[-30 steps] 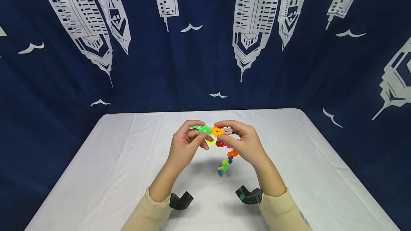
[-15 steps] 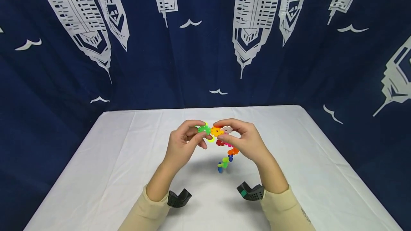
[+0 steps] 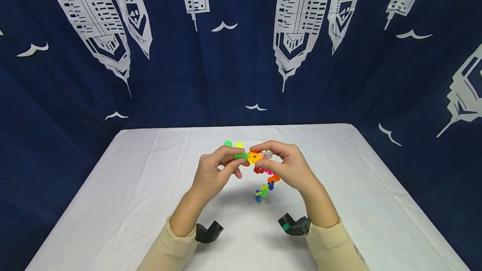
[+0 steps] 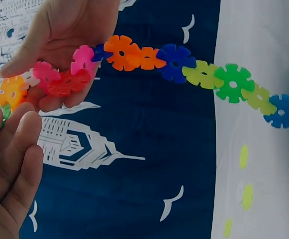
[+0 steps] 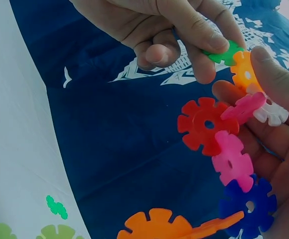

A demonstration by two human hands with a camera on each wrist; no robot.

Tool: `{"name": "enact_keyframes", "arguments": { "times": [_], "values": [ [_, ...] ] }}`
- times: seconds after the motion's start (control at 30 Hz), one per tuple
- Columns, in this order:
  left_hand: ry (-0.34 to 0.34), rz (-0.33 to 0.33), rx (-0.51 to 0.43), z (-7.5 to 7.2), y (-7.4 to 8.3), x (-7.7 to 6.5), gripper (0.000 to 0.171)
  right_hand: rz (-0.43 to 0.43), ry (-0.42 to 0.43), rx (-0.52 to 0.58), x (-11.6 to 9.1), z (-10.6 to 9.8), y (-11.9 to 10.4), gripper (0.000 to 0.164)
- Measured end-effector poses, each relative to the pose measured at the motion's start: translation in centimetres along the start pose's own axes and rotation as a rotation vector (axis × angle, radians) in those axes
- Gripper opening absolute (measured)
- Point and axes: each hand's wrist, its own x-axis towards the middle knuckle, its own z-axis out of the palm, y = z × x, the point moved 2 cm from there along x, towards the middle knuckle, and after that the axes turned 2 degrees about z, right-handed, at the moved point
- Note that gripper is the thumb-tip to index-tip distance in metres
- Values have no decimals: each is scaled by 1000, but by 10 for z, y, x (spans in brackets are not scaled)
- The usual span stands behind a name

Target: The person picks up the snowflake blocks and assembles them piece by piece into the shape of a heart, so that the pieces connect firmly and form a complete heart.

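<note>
While left hand (image 3: 215, 172) pinches green disc (image 3: 241, 156) and right hand (image 3: 289, 164) pinches yellow-orange disc (image 3: 254, 157), chain (image 4: 177, 54) hangs over table (image 3: 150, 179). To my eye: light, stiff, joints (image 4: 188, 72) may slip; hold by rims (image 4: 245, 74).

Curtain (image 3: 233, 74) and covered table (image 3: 150, 187) suggest a studio.

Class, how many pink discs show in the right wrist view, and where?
2: the upper pink disc sits between the red disc and white disc; the lower pink disc between the red disc and dark blue disc. More could be hidden.
</note>
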Motion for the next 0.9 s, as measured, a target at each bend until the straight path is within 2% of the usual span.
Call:
{"name": "enact_keyframes", "arguments": {
  "times": [0.2,0.4,0.63,0.8,0.9],
  "values": [
    [-11,12,7,2,3,2,24,3,-42,8,0,-1,-4,24],
    [-17,18,49,1,8,2,24,-44,-46,9,-1,1,-6,24],
    [17,-30,43,6,11,3,21,-95,-24,47,0,2,-7,25],
    [9,-37,29,5,11,2,22,-64,-25,48,0,3,-7,25],
    [0,-72,6,6,9,1,22,-42,-34,22,0,2,-6,25]
  ]
}}
